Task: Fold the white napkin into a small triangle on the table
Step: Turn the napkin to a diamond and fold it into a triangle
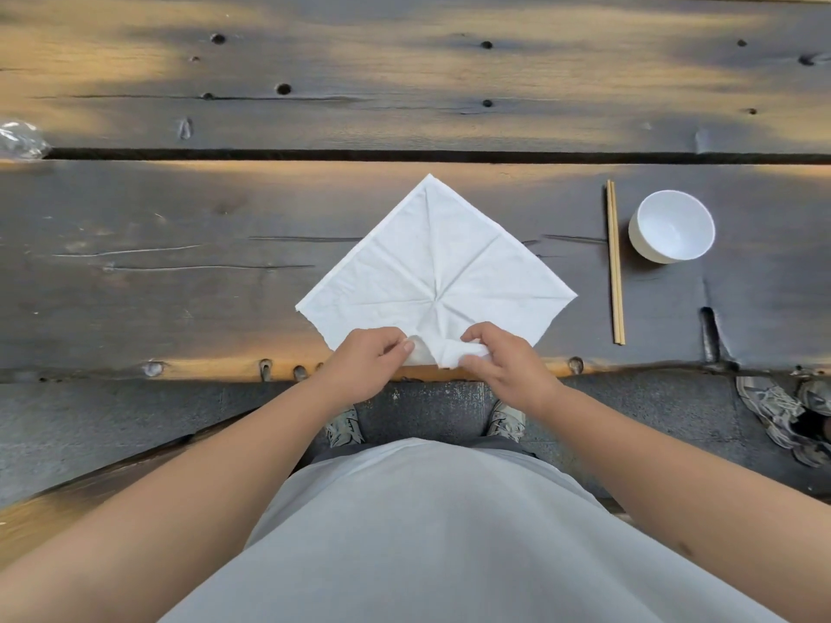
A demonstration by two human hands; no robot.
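Note:
A white napkin (440, 263) lies spread open as a diamond on the dark wooden table (180, 272), creased from its centre outward. Its far corner points away from me and its near corner is bunched at the table's front edge. My left hand (364, 366) pinches that near corner from the left between thumb and fingers. My right hand (503, 361) pinches the same bunched corner from the right. The corner is lifted slightly off the wood.
A pair of wooden chopsticks (615, 263) lies right of the napkin, with a white bowl (672, 227) beyond them. Crumpled clear plastic (22, 139) sits at the far left. A gap (404, 155) runs between the planks. Another person's shoes (787, 415) stand at the right.

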